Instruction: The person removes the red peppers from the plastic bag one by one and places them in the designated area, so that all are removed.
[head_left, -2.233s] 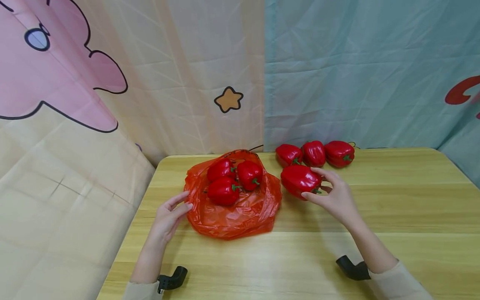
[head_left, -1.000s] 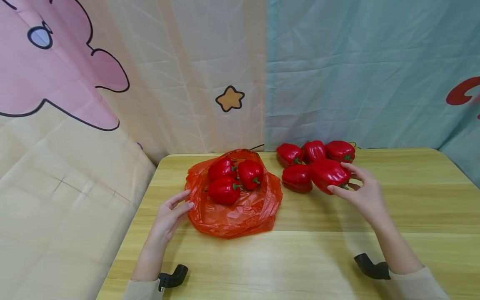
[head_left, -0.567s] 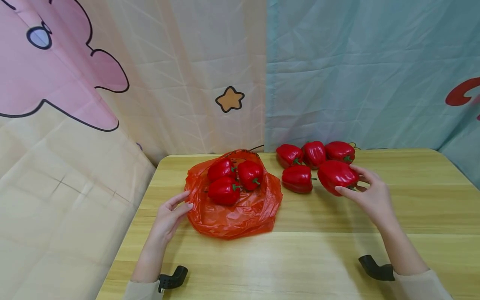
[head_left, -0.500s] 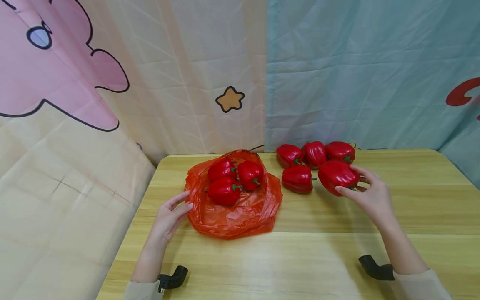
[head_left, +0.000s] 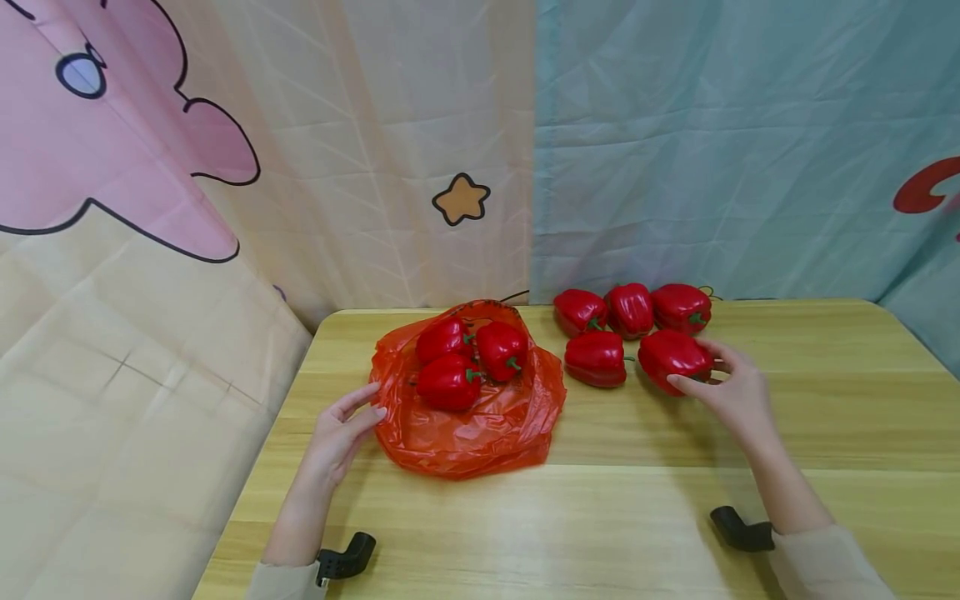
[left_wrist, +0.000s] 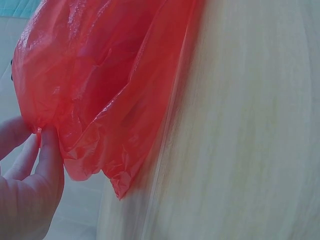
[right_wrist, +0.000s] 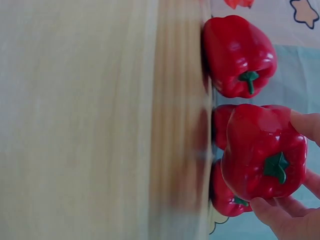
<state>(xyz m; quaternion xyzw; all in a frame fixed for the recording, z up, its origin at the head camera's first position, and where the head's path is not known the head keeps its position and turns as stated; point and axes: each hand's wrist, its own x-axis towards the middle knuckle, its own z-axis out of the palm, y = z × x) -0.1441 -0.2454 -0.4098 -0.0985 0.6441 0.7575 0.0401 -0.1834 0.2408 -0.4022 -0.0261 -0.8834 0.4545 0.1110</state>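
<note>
Pale curtain (head_left: 420, 125), beige to the left and teal to the right, hangs behind a wooden table (head_left: 810, 400) and closes off the view beyond it. On the table's left half sits a red bag (head_left: 465, 437), its mouth spread wide and facing up, which leaves its inside easy to reach from above. The left hand (head_left: 336, 433) pinches the bag's left rim narrowly between thumb and fingertips, probably to steady the thin film. Well to the right, the right hand (head_left: 738, 396) holds a pepper (head_left: 672, 357) near its stem end, thumb on the near side and fingers on the far side, set as wide as its body; something so round and glossy likely needs that two-sided grip. Whether it touches the table is hard to tell. Just left of it lies a front pepper (head_left: 595, 358); three back peppers (head_left: 630, 310) line the far edge side by side. Three bagged peppers (head_left: 448, 382) bunch toward the rear of the bag's mouth, perhaps propping one another. Smallest is the held one's green stem (right_wrist: 276, 167), free of the fingers.
</note>
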